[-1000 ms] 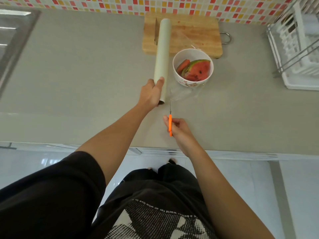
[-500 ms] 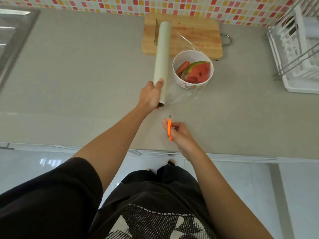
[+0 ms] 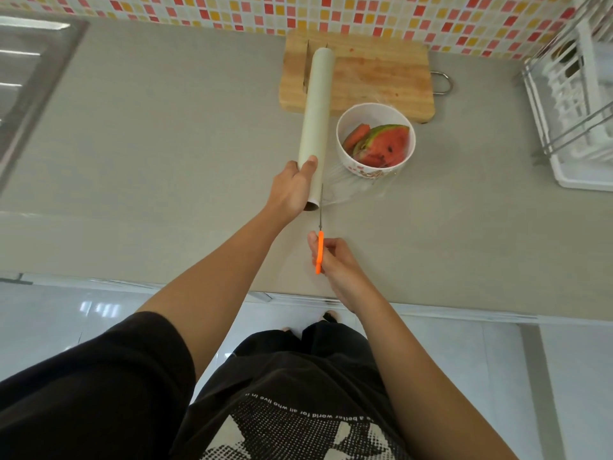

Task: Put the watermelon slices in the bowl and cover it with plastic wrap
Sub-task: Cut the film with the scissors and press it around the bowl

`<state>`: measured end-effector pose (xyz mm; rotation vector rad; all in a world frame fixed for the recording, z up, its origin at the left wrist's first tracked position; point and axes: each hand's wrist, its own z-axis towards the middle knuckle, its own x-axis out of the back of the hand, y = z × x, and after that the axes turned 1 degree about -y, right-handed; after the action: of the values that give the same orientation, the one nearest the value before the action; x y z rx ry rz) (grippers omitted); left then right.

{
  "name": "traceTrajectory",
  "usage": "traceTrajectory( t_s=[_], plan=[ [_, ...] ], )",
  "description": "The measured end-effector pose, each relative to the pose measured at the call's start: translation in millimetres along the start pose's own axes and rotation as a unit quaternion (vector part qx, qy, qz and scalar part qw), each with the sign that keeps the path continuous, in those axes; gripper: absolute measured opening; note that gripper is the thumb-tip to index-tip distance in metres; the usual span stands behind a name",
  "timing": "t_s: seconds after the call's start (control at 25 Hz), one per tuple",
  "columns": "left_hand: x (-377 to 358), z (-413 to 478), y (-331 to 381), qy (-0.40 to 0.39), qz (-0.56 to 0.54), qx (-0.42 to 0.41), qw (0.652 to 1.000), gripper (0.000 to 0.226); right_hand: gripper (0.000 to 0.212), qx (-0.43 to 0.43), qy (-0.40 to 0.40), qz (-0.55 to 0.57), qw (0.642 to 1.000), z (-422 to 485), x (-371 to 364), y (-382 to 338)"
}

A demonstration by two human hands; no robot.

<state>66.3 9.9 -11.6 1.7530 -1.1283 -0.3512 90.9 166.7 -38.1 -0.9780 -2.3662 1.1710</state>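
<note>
Left hand (image 3: pixel 292 190) grips the smooth plastic-wrap roll (image 3: pixel 316 104) (long, cylindrical); right hand (image 3: pixel 335 260) holds orange-handled scissors (image 3: pixel 319 252).

Wooden cutting board (image 3: pixel 374 81), glossy bowl (image 3: pixel 345 141), matt countertop (image 3: pixel 166 144), clear plastic wrap (image 3: pixel 351 187)

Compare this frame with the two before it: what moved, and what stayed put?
The scissors in the right hand slid forward, away from the person; their blades now lie beside the near end of the roll, at the stretched plastic wrap. Nothing was picked up or let go. The left hand keeps its grip on the roll, and the bowl of watermelon slices stayed put.
</note>
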Motion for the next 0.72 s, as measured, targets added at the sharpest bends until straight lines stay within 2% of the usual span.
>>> traceTrajectory(
  t_s=[0.36,0.4,0.56,0.64,0.72],
  plan=[
    [-1,-3,-2,0.003,0.003,-0.005,1.000,0.048,0.015,0.092,-0.013,0.007,0.996,21,4,3],
    [-2,-3,-3,0.005,0.011,-0.011,1.000,0.049,0.016,0.091,-0.014,0.016,0.996,21,4,4],
    [-4,-6,-5,0.020,0.024,-0.031,0.999,0.050,0.049,0.062,-0.018,0.029,0.998,24,6,-3],
    [-3,-6,-4,0.021,0.023,-0.029,0.999,0.051,0.048,0.069,-0.018,0.022,0.997,29,10,-6],
    [-4,-6,-5,0.018,0.015,-0.026,0.999,0.051,0.034,0.084,-0.010,0.027,0.996,34,15,-5]
  ],
)
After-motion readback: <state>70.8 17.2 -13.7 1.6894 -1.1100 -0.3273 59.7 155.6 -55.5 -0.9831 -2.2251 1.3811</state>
